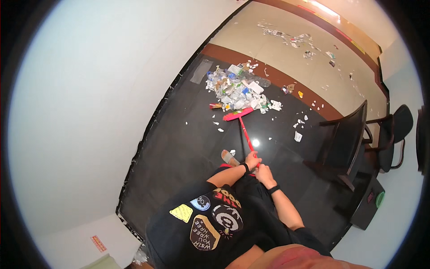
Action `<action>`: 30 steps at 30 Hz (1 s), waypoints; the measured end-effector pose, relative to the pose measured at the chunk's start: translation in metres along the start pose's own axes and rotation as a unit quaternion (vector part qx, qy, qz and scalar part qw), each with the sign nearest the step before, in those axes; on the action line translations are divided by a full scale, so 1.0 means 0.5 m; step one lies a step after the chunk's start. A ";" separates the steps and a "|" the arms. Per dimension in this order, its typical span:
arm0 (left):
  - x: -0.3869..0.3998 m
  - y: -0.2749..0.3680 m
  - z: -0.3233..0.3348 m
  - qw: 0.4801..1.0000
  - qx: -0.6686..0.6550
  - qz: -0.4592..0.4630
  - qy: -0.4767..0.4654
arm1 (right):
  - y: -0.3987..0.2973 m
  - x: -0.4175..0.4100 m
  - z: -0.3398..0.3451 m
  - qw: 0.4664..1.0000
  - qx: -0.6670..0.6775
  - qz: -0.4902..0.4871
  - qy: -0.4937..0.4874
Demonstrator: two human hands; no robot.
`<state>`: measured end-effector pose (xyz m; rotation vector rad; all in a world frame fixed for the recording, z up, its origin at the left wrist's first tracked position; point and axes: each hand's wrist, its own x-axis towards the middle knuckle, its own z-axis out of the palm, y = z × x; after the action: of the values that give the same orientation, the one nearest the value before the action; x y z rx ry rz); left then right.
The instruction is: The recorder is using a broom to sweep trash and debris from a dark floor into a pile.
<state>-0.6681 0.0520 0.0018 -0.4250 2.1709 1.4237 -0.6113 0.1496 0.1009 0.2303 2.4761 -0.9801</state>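
Note:
Both my hands are wrapped around the red handle of a broom (247, 132). My left hand (253, 161) grips it farther down the stick, and my right hand (264, 174) holds it close to the handle's top end. At the far end, the pink broom head (238, 114) rests on the dark tiled floor (174, 151). Its far side lies against the near edge of a large heap of litter (235, 89), made up of paper scraps, clear plastic and bits of packaging. A white paper piece (298, 136) and smaller scraps lie to the right.
More litter (295, 40) is strewn over the beige floor beyond a brown tile strip (231, 55). A white wall (84, 101) runs along the left. Dark chairs (349, 144) and a small black table (368, 203) stand at right. My sandalled foot (229, 157) is near the handle.

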 end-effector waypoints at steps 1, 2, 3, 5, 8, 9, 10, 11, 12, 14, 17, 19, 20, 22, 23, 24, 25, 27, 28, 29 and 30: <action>-0.002 0.005 -0.007 1.000 -0.007 -0.005 0.011 | -0.015 -0.020 -0.031 1.000 -0.004 0.002 -0.002; 0.001 0.004 -0.007 0.995 -0.015 -0.022 -0.097 | -0.024 -0.041 -0.060 1.000 -0.005 0.003 -0.014; -0.001 0.005 -0.005 0.977 -0.020 -0.037 -0.207 | -0.034 -0.065 -0.088 1.000 -0.002 0.006 -0.024; -0.021 0.032 0.012 0.944 -0.022 -0.050 -0.326 | -0.044 -0.099 -0.130 0.999 -0.021 0.012 -0.026; -0.029 0.025 -0.007 0.901 0.132 -0.064 -0.407 | -0.049 -0.118 -0.110 0.995 -0.040 0.043 -0.076; -0.024 0.026 -0.006 0.899 0.135 -0.061 -0.412 | -0.030 -0.114 -0.081 0.996 -0.039 0.048 -0.071; -0.016 0.027 0.007 0.875 0.234 -0.023 -0.424 | 0.000 -0.108 -0.050 0.997 -0.022 0.051 -0.062; -0.015 0.022 0.007 0.844 0.329 0.010 -0.423 | 0.016 -0.104 -0.029 0.997 -0.003 0.047 -0.060; -0.015 0.013 0.000 0.861 0.306 -0.011 -0.406 | 0.006 -0.097 -0.025 0.999 0.012 0.030 -0.044; -0.007 0.002 -0.007 0.866 0.312 -0.011 -0.391 | 0.002 -0.076 -0.004 0.998 0.015 0.037 -0.037; 0.006 -0.005 -0.016 0.864 0.360 -0.022 -0.353 | 0.008 -0.051 0.045 0.998 0.043 0.049 -0.008; 0.034 -0.060 -0.034 0.944 0.285 -0.046 -0.158 | -0.013 -0.007 0.073 0.997 0.064 0.032 0.012; 0.057 -0.099 -0.045 0.968 0.218 -0.046 -0.111 | -0.019 0.020 0.091 0.999 0.030 -0.012 0.009; 0.090 -0.096 -0.039 0.980 0.193 0.003 -0.040 | -0.006 0.072 0.110 0.999 -0.020 -0.017 0.018; 0.107 -0.118 -0.063 0.988 0.150 0.008 0.038 | -0.037 0.103 0.127 0.998 -0.053 -0.019 0.006; 0.120 -0.084 -0.045 0.987 0.148 0.035 0.052 | -0.028 0.120 0.114 0.999 -0.048 0.016 0.011; 0.131 -0.123 -0.089 0.984 0.133 0.038 0.115 | -0.087 0.118 0.123 0.998 -0.053 0.006 -0.015; 0.128 -0.089 -0.114 0.993 0.115 -0.007 0.021 | -0.108 0.103 0.101 0.999 -0.044 0.009 -0.027; 0.114 -0.073 -0.116 0.993 0.110 0.039 0.036 | -0.117 0.084 0.083 0.999 -0.039 -0.015 -0.016; 0.092 -0.051 -0.124 0.993 0.106 0.031 0.043 | -0.124 0.058 0.058 0.998 -0.044 -0.041 -0.010; 0.068 0.002 -0.120 0.988 0.131 -0.011 -0.081 | -0.121 0.034 0.032 0.998 -0.047 -0.039 -0.013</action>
<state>-0.7109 -0.0021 0.0025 -0.2286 2.1731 1.0985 -0.6399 0.0941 0.1192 0.0892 2.5168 -0.8889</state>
